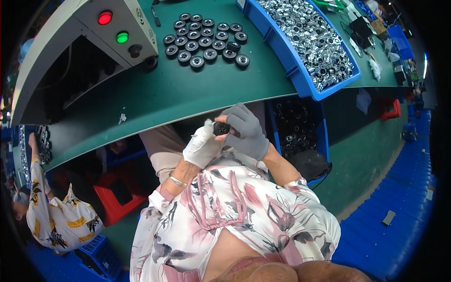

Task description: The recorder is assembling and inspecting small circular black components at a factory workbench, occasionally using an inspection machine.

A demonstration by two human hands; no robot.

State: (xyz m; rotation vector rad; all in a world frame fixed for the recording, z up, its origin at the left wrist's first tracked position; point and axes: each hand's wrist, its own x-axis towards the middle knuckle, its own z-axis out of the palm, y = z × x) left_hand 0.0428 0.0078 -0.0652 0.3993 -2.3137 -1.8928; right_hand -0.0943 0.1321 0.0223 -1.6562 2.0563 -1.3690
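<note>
Left hand and right hand pinch one small black part. Green table edge sits between them and the black wheels; blue bin right of those.

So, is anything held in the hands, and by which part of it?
Yes: a small black round part, held at its outer edge between the left hand and the right hand. Exact fingertip contacts are too small to tell.

A green worktop is being skirted along its near edge by two red stools, one toward the left, one toward the right. Green floor is being bordered by wrinkled blue sheeting; beyond the worktop's right end, a bright white light strip is being seen.
</note>
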